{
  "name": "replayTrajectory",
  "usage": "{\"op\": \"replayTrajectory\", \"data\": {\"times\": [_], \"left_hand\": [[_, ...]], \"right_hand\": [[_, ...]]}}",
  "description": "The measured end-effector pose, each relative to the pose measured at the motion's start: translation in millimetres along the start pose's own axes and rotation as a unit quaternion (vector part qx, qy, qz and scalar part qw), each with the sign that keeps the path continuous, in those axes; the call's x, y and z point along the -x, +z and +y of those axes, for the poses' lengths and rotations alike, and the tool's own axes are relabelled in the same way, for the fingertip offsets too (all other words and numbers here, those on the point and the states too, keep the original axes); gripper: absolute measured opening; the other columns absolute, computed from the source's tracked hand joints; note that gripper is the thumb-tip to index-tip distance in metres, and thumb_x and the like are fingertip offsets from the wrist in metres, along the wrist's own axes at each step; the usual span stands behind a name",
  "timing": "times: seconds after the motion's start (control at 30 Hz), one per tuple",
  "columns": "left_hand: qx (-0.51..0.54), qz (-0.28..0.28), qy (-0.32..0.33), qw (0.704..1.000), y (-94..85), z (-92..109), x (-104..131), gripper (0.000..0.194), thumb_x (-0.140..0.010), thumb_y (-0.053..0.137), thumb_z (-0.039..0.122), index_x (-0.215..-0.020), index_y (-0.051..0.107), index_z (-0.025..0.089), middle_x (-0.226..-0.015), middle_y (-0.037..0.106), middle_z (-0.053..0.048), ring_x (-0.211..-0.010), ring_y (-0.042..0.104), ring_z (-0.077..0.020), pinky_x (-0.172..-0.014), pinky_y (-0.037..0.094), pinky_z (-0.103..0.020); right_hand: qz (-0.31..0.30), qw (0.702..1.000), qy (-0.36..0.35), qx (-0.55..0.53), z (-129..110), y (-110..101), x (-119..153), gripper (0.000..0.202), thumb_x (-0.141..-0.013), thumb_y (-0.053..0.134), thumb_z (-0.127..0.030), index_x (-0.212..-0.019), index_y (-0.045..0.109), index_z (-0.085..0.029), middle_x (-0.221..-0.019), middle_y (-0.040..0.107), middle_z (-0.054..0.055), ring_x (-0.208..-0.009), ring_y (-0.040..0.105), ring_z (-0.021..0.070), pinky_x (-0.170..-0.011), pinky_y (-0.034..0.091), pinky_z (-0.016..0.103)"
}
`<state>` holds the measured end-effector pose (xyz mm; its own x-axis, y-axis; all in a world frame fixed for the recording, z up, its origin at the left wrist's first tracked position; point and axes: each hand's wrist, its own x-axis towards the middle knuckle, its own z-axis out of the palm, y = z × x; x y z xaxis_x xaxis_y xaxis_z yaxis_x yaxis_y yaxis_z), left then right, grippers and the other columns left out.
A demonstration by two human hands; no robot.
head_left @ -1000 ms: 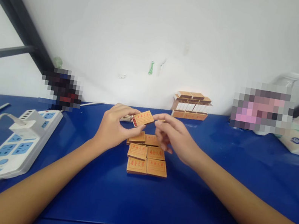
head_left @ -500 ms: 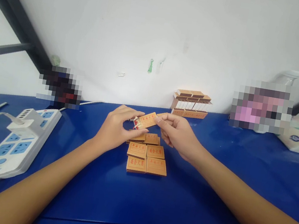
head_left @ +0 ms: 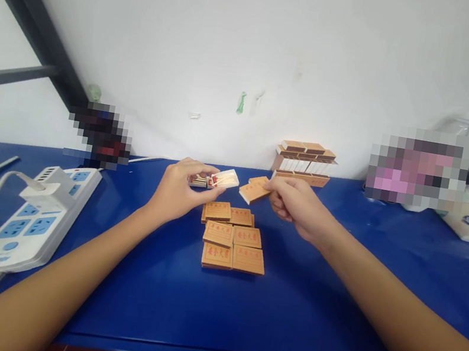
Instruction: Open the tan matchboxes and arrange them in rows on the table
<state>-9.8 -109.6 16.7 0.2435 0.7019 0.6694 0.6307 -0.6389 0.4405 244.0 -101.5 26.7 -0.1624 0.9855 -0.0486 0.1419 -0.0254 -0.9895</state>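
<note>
The left hand holds the match tray between parted fingers; the right hand has fingers closed on the sleeve, already off the tray; both are beyond the piled boxes; one structure stands built.

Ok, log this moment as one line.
left hand holding tray of matches | right hand holding matchbox sleeve, apart from tray | matchbox piles on blue table | matchbox structure by wall

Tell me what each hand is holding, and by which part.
The left hand holds the match tray by its long sides, near the match heads; the right hand pinches the orange sleeve by its right end.
</note>
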Motion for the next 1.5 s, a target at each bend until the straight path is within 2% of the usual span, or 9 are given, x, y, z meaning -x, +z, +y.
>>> {"op": "replayTrajectory", "data": {"times": [0.1,0.17,0.37,0.47,0.57,0.63,0.77,1.0,1.5], "left_hand": [[-0.016,0.023,0.001,1.000,-1.4,-5,-1,0.028,-0.081,0.083,0.035,-0.105,0.078,0.023,-0.093,0.078,-0.004,-0.083,0.066,-0.0195,-0.073,0.054,-0.034],[-0.024,0.030,0.007,0.999,-1.9,-7,-1,0.028,-0.081,0.083,0.035,-0.105,0.078,0.022,-0.094,0.079,-0.004,-0.084,0.066,-0.0197,-0.074,0.054,-0.034],[-0.030,0.009,0.027,0.999,-1.7,-4,-1,0.027,-0.083,0.082,0.036,-0.107,0.077,0.023,-0.096,0.079,-0.003,-0.086,0.066,-0.0203,-0.080,0.054,-0.037],[-0.018,-0.006,0.034,0.999,-1.6,0,0,0.029,-0.083,0.082,0.036,-0.108,0.077,0.024,-0.095,0.078,-0.003,-0.087,0.066,-0.0203,-0.081,0.055,-0.037],[0.015,-0.038,0.029,0.999,-1.4,4,2,0.034,-0.081,0.084,0.034,-0.113,0.076,0.025,-0.098,0.077,-0.004,-0.090,0.068,-0.0205,-0.082,0.058,-0.037],[0.044,-0.061,0.017,0.997,-0.9,5,4,0.040,-0.081,0.085,0.034,-0.118,0.075,0.026,-0.101,0.076,-0.005,-0.093,0.070,-0.0204,-0.083,0.059,-0.037],[0.083,-0.078,-0.011,0.993,-0.5,5,4,0.048,-0.078,0.087,0.037,-0.123,0.073,0.025,-0.104,0.076,-0.006,-0.095,0.073,-0.0205,-0.086,0.061,-0.037],[0.107,-0.078,-0.038,0.990,-3.2,9,2,0.036,-0.088,0.075,0.036,-0.122,0.072,0.022,-0.109,0.077,-0.008,-0.097,0.073,-0.0207,-0.088,0.060,-0.038],[0.076,-0.103,-0.021,0.992,1.2,9,6,0.035,-0.086,0.077,0.037,-0.118,0.076,0.023,-0.108,0.076,-0.006,-0.095,0.071,-0.0200,-0.088,0.060,-0.037]], "right_hand": [[-0.117,0.985,0.031,0.119,-5,-1,6,0.029,-0.082,0.065,-0.033,-0.061,0.049,-0.022,-0.051,0.049,-0.002,-0.041,0.040,0.0095,-0.036,0.026,0.024],[-0.157,0.964,0.016,0.214,-8,0,12,0.030,-0.083,0.068,-0.037,-0.062,0.052,-0.021,-0.054,0.056,0.000,-0.044,0.047,0.0114,-0.039,0.031,0.025],[-0.103,0.906,-0.116,0.395,-6,-6,12,0.038,-0.084,0.071,-0.049,-0.063,0.057,-0.021,-0.057,0.057,0.000,-0.052,0.049,0.0133,-0.048,0.033,0.028],[-0.040,0.900,-0.234,0.366,-1,-8,5,0.024,-0.089,0.069,-0.044,-0.091,0.068,-0.020,-0.079,0.067,0.004,-0.067,0.058,0.0172,-0.059,0.043,0.031],[-0.066,0.893,-0.322,0.307,4,-6,-2,0.045,-0.091,0.068,-0.038,-0.133,0.061,-0.024,-0.119,0.068,0.011,-0.096,0.064,0.0233,-0.073,0.052,0.035],[-0.102,0.891,-0.326,0.299,7,-4,-5,0.048,-0.092,0.066,-0.037,-0.139,0.059,-0.026,-0.127,0.066,0.011,-0.103,0.063,0.0249,-0.075,0.053,0.036],[-0.129,0.890,-0.303,0.315,10,-1,-8,0.037,-0.093,0.067,-0.036,-0.127,0.068,-0.021,-0.113,0.070,0.010,-0.094,0.063,0.0224,-0.074,0.051,0.035],[-0.119,0.906,-0.282,0.291,7,-2,-6,0.035,-0.093,0.069,-0.037,-0.123,0.069,-0.019,-0.109,0.071,0.008,-0.092,0.062,0.0203,-0.069,0.049,0.031],[-0.117,0.898,-0.294,0.307,12,3,-4,0.030,-0.094,0.068,-0.041,-0.119,0.070,-0.024,-0.110,0.072,0.007,-0.094,0.062,0.0213,-0.073,0.049,0.033]]}}
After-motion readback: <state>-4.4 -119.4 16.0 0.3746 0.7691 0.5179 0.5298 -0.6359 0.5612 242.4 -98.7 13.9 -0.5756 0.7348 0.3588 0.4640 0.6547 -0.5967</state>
